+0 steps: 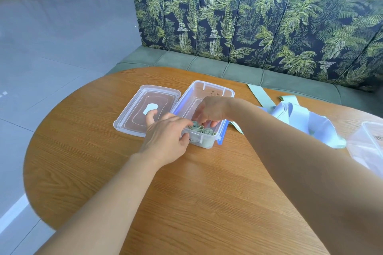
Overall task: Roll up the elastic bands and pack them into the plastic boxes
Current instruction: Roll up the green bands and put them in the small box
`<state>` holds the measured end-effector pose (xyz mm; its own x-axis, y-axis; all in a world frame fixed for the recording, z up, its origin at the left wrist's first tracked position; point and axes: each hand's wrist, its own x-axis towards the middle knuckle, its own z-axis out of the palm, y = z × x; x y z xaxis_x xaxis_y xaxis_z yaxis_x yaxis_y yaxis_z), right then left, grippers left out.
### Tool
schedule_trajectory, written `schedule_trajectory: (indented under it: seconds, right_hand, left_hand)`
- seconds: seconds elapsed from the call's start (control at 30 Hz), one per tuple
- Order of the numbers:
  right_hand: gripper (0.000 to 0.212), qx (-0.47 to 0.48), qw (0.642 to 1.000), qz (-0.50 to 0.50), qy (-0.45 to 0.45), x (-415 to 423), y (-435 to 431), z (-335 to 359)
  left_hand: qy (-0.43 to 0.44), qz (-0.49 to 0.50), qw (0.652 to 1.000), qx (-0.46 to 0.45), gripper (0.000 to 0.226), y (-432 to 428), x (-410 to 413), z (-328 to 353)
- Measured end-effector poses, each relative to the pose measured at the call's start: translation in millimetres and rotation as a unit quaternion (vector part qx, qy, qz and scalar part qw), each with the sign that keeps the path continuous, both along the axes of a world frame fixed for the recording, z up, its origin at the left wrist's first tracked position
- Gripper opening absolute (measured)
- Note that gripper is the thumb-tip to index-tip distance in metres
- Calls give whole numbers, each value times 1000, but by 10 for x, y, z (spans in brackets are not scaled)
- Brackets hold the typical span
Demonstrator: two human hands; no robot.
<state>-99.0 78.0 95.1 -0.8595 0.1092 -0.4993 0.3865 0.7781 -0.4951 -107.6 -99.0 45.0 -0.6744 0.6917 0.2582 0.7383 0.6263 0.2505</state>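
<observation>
A clear plastic box (209, 90) with blue side clips stands open in the middle of the wooden table (186, 192). At its near end lies a green elastic band (202, 129) wound into two coils. My left hand (165, 138) grips the box's near left corner, with a finger touching the left coil. My right hand (211, 109) reaches into the box from the right, fingertips pressing down on the coiled band. The box's clear lid (145, 109) lies flat on the table just left of it.
Loose pale blue and green bands (300, 118) lie in a heap to the right. A second clear box (369, 147) sits at the right edge. A leaf-patterned sofa (259, 27) runs behind the table, with a person seated beyond it.
</observation>
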Motion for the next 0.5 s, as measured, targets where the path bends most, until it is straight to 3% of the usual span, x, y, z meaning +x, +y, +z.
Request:
schedule_trajectory:
  seconds: [0.17,0.5]
  right_hand:
    - [27,15,1000,5,14,6,6,18]
    - [21,-64,972,-129,184,555,284,291]
  left_hand:
    - [5,9,1000,-1,35,-3,10,63]
    - [35,6,999,30,34,-4,206,218]
